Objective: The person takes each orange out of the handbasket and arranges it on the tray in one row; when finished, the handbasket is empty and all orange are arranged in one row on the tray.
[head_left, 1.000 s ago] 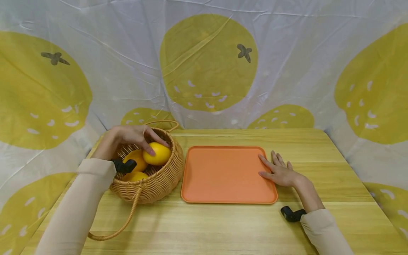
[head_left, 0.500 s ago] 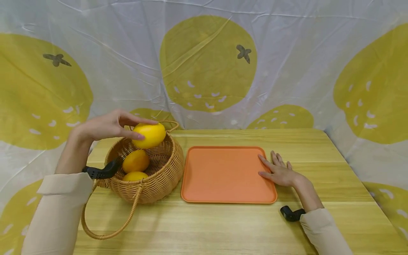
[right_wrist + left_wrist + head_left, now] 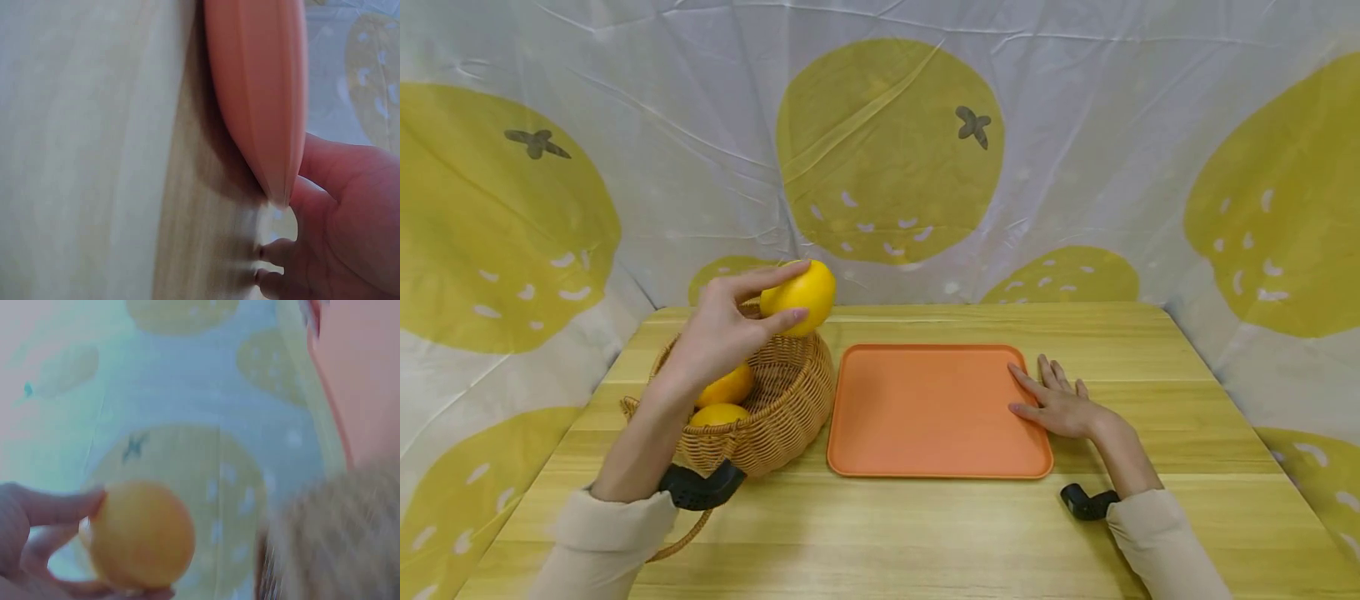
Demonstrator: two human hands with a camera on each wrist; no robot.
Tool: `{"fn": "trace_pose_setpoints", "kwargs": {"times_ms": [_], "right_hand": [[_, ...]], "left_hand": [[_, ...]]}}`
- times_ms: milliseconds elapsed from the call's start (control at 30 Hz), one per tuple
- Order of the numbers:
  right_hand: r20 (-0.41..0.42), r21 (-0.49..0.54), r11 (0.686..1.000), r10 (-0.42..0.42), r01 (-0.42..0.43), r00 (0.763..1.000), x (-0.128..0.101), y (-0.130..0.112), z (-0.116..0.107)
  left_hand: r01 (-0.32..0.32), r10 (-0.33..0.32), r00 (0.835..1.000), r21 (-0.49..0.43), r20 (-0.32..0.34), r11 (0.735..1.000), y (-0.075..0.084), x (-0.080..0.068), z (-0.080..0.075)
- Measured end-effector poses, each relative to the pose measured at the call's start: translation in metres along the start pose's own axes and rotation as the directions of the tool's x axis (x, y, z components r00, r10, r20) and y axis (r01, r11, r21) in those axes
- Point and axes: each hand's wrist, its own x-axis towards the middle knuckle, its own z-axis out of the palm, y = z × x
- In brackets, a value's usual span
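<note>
Lemon-printed cloth hangs behind a wooden counter point(image 3: 925, 533), where a wicker basket point(image 3: 790, 408) stands just left of an orange tray point(image 3: 925, 433). Taking the tray as the landmark: the left hand point(image 3: 722, 333) holds a yellow lemon point(image 3: 801, 296) pinched between thumb and fingers, lifted clear above the basket's rim and near the tray's left edge, not yet over it. Two more lemons point(image 3: 724, 400) lie in the basket. The tray itself bears no fruit, so judging from this the work is at its start: one lemon is lifted out, none set down, two left inside. The right hand point(image 3: 1060, 404) lies flat with straight fingers on the tray's right rim and the counter beside it, gripping nothing. Only the head view shows the basket's contents and the bare tray; the left wrist view, blurred, shows the fingers point(image 3: 56, 506) round the lemon against the cloth; the right wrist view shows the thumb lying against the tray's edge point(image 3: 275, 112)
</note>
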Motion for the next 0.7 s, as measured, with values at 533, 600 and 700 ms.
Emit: {"fn": "trace_pose_setpoints", "kwargs": {"times_ms": [533, 600, 700], "right_hand": [[-0.006, 0.004, 1.000, -0.010, 0.010, 1.000, -0.001, 0.000, -0.001], [-0.003, 0.006, 1.000, -0.009, 0.009, 1.000, -0.002, 0.000, -0.001], [0.002, 0.011, 1.000, -0.008, 0.008, 1.000, -0.002, -0.001, -0.002]], "left_hand": [[0.050, -0.050, 0.990, -0.004, -0.135, 0.999, -0.018, 0.016, 0.150], [0.064, -0.063, 0.986, 0.002, -0.155, 0.998, -0.027, 0.020, 0.161], [0.092, -0.089, 0.976, 0.007, -0.197, 0.996, -0.039, 0.025, 0.174]]}}
